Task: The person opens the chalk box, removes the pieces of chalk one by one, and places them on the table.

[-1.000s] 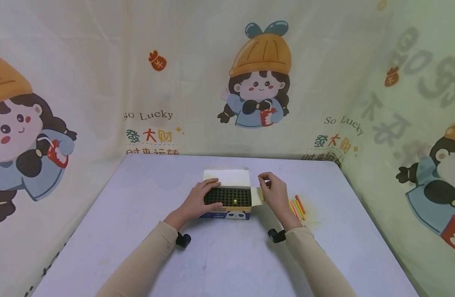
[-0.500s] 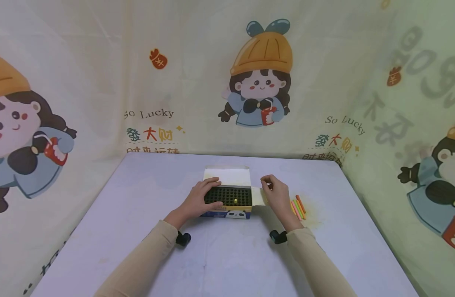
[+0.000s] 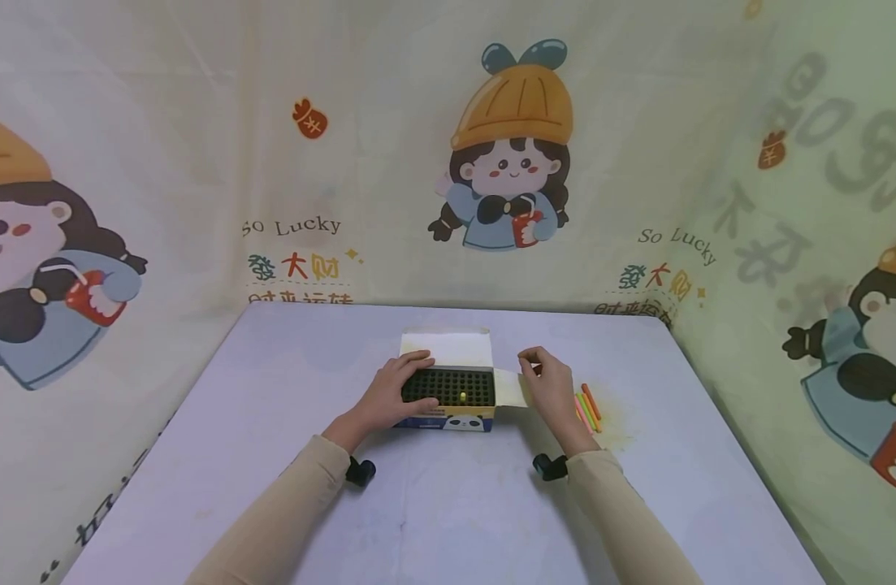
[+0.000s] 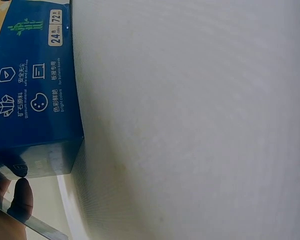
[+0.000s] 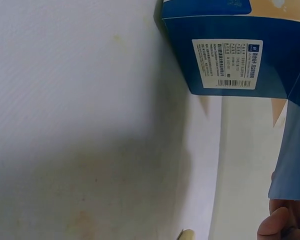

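Note:
A blue and yellow chalk box (image 3: 448, 418) with a panda on its front stands on the table, its lid (image 3: 455, 349) folded back. Inside, a black grid of round holes (image 3: 448, 380) holds one short yellow chalk stick (image 3: 463, 397). My left hand (image 3: 389, 398) grips the box's left end, thumb over the front edge and fingers reaching to the back. By the right side flap (image 3: 509, 390), my right hand (image 3: 551, 388) has thumb and fingertips drawn together; I cannot tell whether something is pinched there. In the right wrist view the fingers (image 5: 275, 225) sit at the flap's end.
Several coloured chalk sticks (image 3: 590, 403), orange, green and pink among them, lie on the white table (image 3: 448, 504) right of my right hand, with yellowish dust around them. Behind the table hangs a printed cloth (image 3: 389, 162).
My right hand has drifted slightly to the right along the flap, covering part of the chalk sticks. My left hand and the box stay in place.

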{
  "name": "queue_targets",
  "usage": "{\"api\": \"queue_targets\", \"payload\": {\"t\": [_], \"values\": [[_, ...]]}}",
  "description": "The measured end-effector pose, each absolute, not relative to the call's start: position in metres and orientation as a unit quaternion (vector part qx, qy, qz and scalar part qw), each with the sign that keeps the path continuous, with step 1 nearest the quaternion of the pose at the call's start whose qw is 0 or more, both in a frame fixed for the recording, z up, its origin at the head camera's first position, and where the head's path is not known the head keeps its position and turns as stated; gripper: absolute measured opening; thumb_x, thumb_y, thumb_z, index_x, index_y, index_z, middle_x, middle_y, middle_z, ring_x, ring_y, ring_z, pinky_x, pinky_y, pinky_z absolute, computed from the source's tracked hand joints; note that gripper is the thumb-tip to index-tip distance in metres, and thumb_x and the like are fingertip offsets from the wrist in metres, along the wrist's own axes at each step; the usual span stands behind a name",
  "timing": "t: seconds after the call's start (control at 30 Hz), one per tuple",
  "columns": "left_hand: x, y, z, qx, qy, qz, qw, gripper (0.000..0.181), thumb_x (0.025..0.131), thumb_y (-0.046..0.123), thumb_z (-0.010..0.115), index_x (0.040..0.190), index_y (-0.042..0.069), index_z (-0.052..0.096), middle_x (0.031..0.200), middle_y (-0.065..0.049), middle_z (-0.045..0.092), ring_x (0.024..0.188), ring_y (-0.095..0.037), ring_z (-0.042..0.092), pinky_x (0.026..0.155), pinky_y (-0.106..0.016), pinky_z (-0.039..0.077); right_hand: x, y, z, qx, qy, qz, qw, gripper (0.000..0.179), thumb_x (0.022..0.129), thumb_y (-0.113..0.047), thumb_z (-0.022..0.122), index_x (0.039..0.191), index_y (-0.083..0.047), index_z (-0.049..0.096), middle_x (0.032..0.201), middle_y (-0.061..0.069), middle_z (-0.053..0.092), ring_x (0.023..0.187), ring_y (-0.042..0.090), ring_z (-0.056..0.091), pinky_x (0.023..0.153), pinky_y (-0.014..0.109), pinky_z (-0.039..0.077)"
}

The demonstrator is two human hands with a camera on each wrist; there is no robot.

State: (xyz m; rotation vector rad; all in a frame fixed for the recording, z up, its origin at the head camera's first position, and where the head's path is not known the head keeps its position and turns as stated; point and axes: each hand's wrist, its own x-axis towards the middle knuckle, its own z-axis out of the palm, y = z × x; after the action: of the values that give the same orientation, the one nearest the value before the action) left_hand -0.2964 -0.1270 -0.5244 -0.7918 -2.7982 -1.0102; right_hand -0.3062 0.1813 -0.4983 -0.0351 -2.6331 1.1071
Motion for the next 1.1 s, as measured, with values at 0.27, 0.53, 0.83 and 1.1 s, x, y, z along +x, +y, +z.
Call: {"api": "queue_targets", "payload": {"t": [0.27, 0.53, 0.83, 1.1], "values": [[-0.297, -0.126, -0.525, -0.25, -0.909, -0.331, 0.029, 0.078, 0.093, 0.056, 0.072, 0.158, 0.022, 0.044, 0.168, 0.003, 0.032, 0.151, -0.034, 0.034, 0.116, -0.068, 0.028, -0.307, 0.19, -0.506, -0.03, -0.911, 0.39, 0.129, 0.018, 0.105, -0.02, 0.062, 0.115, -0.009, 0.072, 0.112, 0.01, 0.075, 0.09, 0.024, 0.065, 0.074, 0.033, 0.052], [-0.296, -0.126, -0.525, -0.249, -0.91, -0.331, 0.028, 0.079, 0.093, 0.056, 0.072, 0.158, 0.022, 0.044, 0.168, 0.003, 0.033, 0.151, -0.035, 0.034, 0.117, -0.07, 0.026, -0.306, 0.197, -0.516, -0.053, -0.909, 0.397, 0.115, 0.02, 0.106, -0.019, 0.059, 0.116, -0.008, 0.071, 0.114, 0.012, 0.073, 0.089, 0.026, 0.063, 0.069, 0.028, 0.051], [-0.296, -0.126, -0.528, -0.25, -0.908, -0.335, 0.034, 0.079, 0.093, 0.058, 0.071, 0.158, 0.022, 0.045, 0.167, 0.003, 0.034, 0.151, -0.035, 0.034, 0.117, -0.07, 0.026, -0.304, 0.207, -0.527, -0.019, -0.916, 0.383, 0.117, 0.019, 0.104, -0.012, 0.062, 0.117, -0.002, 0.071, 0.114, 0.016, 0.074, 0.089, 0.028, 0.069, 0.067, 0.034, 0.056], [-0.297, -0.126, -0.529, -0.252, -0.906, -0.338, 0.038, 0.079, 0.092, 0.058, 0.072, 0.158, 0.023, 0.045, 0.167, 0.004, 0.033, 0.151, -0.034, 0.034, 0.117, -0.07, 0.026, -0.307, 0.211, -0.531, -0.017, -0.928, 0.367, 0.067, 0.021, 0.101, -0.005, 0.059, 0.118, 0.002, 0.07, 0.117, 0.02, 0.074, 0.104, 0.037, 0.069, 0.089, 0.05, 0.058]]}}
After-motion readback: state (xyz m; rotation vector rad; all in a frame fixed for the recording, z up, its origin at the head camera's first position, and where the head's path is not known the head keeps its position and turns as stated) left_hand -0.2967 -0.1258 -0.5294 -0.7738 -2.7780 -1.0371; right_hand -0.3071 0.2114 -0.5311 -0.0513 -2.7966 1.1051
